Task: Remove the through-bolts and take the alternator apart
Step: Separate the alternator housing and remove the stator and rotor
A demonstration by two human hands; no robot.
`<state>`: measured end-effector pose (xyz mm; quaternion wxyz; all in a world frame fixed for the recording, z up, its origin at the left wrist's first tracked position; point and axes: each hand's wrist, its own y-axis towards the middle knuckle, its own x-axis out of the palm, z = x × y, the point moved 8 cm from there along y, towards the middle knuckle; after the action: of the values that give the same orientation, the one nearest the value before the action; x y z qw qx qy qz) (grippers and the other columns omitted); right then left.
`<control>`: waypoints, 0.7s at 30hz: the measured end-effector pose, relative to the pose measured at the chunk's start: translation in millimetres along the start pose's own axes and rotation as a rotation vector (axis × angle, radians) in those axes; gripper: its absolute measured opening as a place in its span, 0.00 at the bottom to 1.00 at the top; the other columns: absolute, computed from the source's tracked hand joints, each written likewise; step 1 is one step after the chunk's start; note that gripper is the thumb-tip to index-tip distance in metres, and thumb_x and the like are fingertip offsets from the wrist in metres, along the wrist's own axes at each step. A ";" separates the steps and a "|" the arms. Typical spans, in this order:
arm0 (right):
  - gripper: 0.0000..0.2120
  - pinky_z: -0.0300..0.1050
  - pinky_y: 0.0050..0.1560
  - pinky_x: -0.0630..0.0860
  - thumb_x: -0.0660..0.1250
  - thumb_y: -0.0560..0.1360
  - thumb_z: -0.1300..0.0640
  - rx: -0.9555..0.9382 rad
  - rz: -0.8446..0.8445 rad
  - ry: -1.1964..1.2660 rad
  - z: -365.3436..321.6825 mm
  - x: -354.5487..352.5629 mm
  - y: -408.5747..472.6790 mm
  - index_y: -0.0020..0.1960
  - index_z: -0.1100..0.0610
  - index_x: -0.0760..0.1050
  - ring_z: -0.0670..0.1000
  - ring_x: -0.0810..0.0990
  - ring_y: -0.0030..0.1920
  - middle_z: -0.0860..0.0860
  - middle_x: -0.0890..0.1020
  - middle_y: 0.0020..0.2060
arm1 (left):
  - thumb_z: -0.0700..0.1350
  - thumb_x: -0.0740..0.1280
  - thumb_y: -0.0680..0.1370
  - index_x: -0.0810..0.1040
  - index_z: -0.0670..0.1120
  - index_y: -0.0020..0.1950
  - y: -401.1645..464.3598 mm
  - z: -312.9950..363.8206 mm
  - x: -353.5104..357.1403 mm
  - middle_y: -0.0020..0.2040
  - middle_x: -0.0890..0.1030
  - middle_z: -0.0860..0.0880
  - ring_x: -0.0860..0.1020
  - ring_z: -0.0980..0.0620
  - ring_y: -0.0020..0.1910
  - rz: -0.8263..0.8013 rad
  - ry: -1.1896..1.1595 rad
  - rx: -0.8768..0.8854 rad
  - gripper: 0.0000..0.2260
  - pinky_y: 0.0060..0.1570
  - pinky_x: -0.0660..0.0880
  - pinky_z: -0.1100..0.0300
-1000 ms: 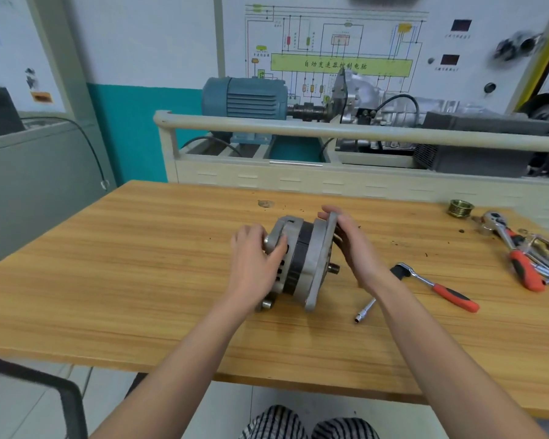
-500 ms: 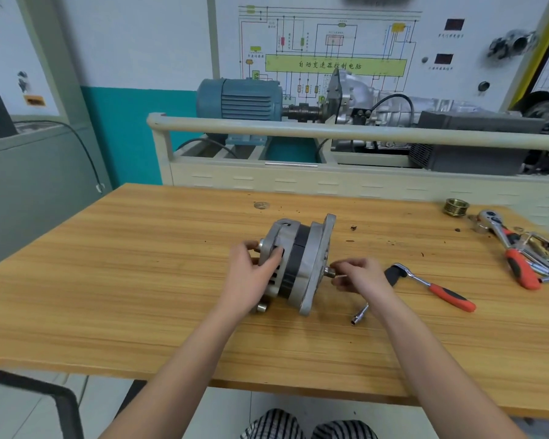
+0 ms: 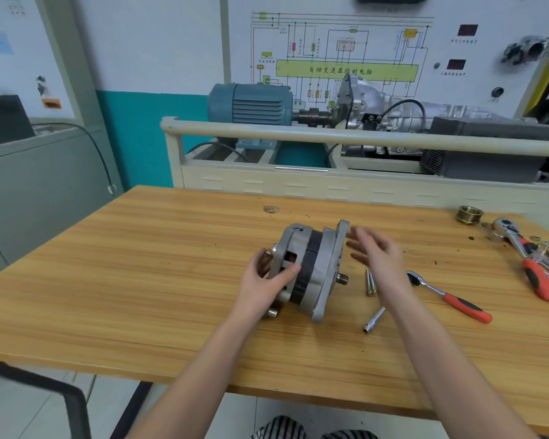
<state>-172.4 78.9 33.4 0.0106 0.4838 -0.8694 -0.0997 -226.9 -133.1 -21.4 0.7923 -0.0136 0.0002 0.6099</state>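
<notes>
The alternator lies on its side in the middle of the wooden table, grey housings around a dark middle band, shaft stub pointing right. My left hand grips its rear housing, thumb across the top. My right hand hovers just right of the front housing, fingers spread and blurred, holding nothing. Loose through-bolts lie on the table under that hand.
A socket extension lies near the bolts. An orange-handled ratchet is further right, with more wrenches and a brass pulley at the far right. A training rig with a blue motor stands behind the table.
My right hand pulled a bolt from the front housing, laid it on the table, and has risen open toward the housing's top. The left hand kept its grip on the alternator.
</notes>
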 end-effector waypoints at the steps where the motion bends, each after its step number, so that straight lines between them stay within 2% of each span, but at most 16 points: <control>1: 0.16 0.40 0.58 0.73 0.61 0.79 0.52 -0.064 -0.021 0.025 -15.4 4.8 2.0 0.64 0.56 0.74 0.46 0.77 0.58 0.48 0.80 0.56 | 0.65 0.76 0.50 0.59 0.49 0.76 -0.3 -1.1 0.9 0.70 0.71 0.49 0.71 0.48 0.67 -0.018 -0.001 -0.011 0.58 0.67 0.69 0.45; 2: 0.17 0.36 0.57 0.71 0.62 0.78 0.49 -0.119 -0.070 0.029 -28.6 12.3 3.9 0.64 0.53 0.74 0.42 0.76 0.58 0.46 0.79 0.57 | 0.66 0.76 0.48 0.59 0.50 0.76 -0.6 -2.1 1.7 0.70 0.70 0.49 0.71 0.47 0.67 -0.033 0.003 -0.024 0.60 0.67 0.69 0.44; 4: 0.17 0.27 0.49 0.69 0.65 0.76 0.47 -0.173 -0.186 -0.039 -43.2 32.9 5.1 0.63 0.50 0.74 0.34 0.74 0.55 0.40 0.78 0.56 | 0.68 0.76 0.46 0.60 0.52 0.76 -0.5 -2.9 2.7 0.70 0.71 0.49 0.71 0.47 0.67 -0.059 0.006 -0.031 0.61 0.67 0.68 0.43; 5: 0.15 0.28 0.47 0.68 0.67 0.75 0.48 -0.185 -0.211 -0.096 -44.7 42.2 5.1 0.61 0.49 0.74 0.33 0.73 0.54 0.39 0.78 0.54 | 0.68 0.76 0.47 0.60 0.51 0.76 0.0 -2.9 3.1 0.69 0.71 0.49 0.72 0.47 0.66 -0.067 0.004 -0.026 0.60 0.66 0.69 0.44; 7: 0.09 0.33 0.46 0.70 0.69 0.73 0.59 -0.239 -0.131 -0.178 -44.5 50.4 5.0 0.52 0.51 0.76 0.36 0.74 0.49 0.42 0.78 0.48 | 0.67 0.77 0.48 0.60 0.51 0.75 0.5 -2.6 2.9 0.68 0.72 0.50 0.73 0.49 0.64 -0.069 -0.007 -0.016 0.59 0.66 0.70 0.46; 9: 0.13 0.36 0.43 0.72 0.66 0.71 0.70 -0.298 -0.030 -0.106 -39.2 50.1 3.4 0.43 0.52 0.73 0.38 0.74 0.40 0.46 0.76 0.40 | 0.68 0.76 0.49 0.60 0.51 0.75 0.7 -3.1 3.4 0.68 0.72 0.51 0.73 0.50 0.64 -0.070 -0.011 -0.011 0.58 0.65 0.71 0.46; 10: 0.15 0.35 0.40 0.72 0.64 0.70 0.73 -0.301 -0.014 -0.019 -35.7 49.3 3.0 0.40 0.53 0.71 0.39 0.73 0.37 0.48 0.75 0.38 | 0.68 0.75 0.50 0.60 0.51 0.75 0.1 -2.0 3.7 0.69 0.71 0.51 0.72 0.49 0.65 -0.070 -0.003 -0.003 0.58 0.65 0.70 0.45; 13: 0.12 0.39 0.37 0.70 0.63 0.64 0.70 -0.272 -0.029 0.160 -27.6 47.4 8.8 0.38 0.53 0.69 0.45 0.70 0.35 0.47 0.72 0.34 | 0.70 0.74 0.52 0.58 0.51 0.76 -0.8 0.3 5.7 0.69 0.70 0.51 0.71 0.50 0.66 -0.091 0.036 0.026 0.57 0.65 0.71 0.46; 14: 0.11 0.40 0.36 0.69 0.63 0.61 0.68 -0.261 -0.047 0.190 -25.8 47.7 11.7 0.37 0.53 0.69 0.45 0.70 0.34 0.46 0.72 0.32 | 0.68 0.74 0.53 0.60 0.51 0.74 -0.7 -0.8 6.8 0.68 0.71 0.53 0.72 0.54 0.64 -0.109 0.056 0.023 0.54 0.63 0.73 0.50; 16: 0.12 0.40 0.33 0.68 0.62 0.57 0.68 -0.249 -0.092 0.246 -24.3 48.8 16.8 0.35 0.54 0.69 0.46 0.68 0.32 0.45 0.72 0.30 | 0.63 0.76 0.58 0.63 0.56 0.67 -0.4 -2.8 8.3 0.61 0.73 0.60 0.75 0.68 0.52 -0.140 0.098 0.031 0.42 0.47 0.76 0.68; 17: 0.12 0.40 0.33 0.68 0.61 0.56 0.69 -0.242 -0.121 0.283 -24.1 49.6 19.3 0.34 0.54 0.69 0.46 0.68 0.31 0.46 0.72 0.30 | 0.61 0.77 0.61 0.61 0.58 0.65 -1.1 -4.5 8.4 0.56 0.71 0.64 0.74 0.71 0.47 -0.142 0.117 0.032 0.39 0.39 0.73 0.74; 18: 0.12 0.40 0.32 0.68 0.61 0.55 0.69 -0.230 -0.156 0.322 -24.3 50.6 21.7 0.33 0.54 0.69 0.46 0.68 0.31 0.46 0.72 0.30 | 0.59 0.78 0.62 0.59 0.58 0.67 -2.6 -6.9 7.8 0.55 0.70 0.65 0.73 0.70 0.46 -0.128 0.137 0.036 0.40 0.36 0.71 0.76; 19: 0.13 0.39 0.32 0.68 0.60 0.54 0.70 -0.220 -0.190 0.354 -24.8 52.0 24.0 0.31 0.53 0.69 0.46 0.69 0.31 0.47 0.72 0.30 | 0.59 0.78 0.62 0.57 0.56 0.70 -4.9 -8.3 6.8 0.58 0.69 0.62 0.72 0.67 0.49 -0.101 0.159 0.042 0.43 0.39 0.69 0.75; 21: 0.14 0.40 0.33 0.69 0.60 0.54 0.71 -0.209 -0.243 0.383 -25.2 54.6 28.2 0.29 0.51 0.70 0.46 0.69 0.32 0.47 0.72 0.30 | 0.59 0.78 0.61 0.56 0.54 0.72 -9.7 -8.8 4.5 0.64 0.68 0.55 0.70 0.59 0.58 -0.038 0.209 0.076 0.46 0.49 0.69 0.68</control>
<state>-222.2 43.2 59.0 0.2131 0.5911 -0.7720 -0.0959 -216.2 -131.5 -30.1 0.7993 -0.0469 0.1057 0.5897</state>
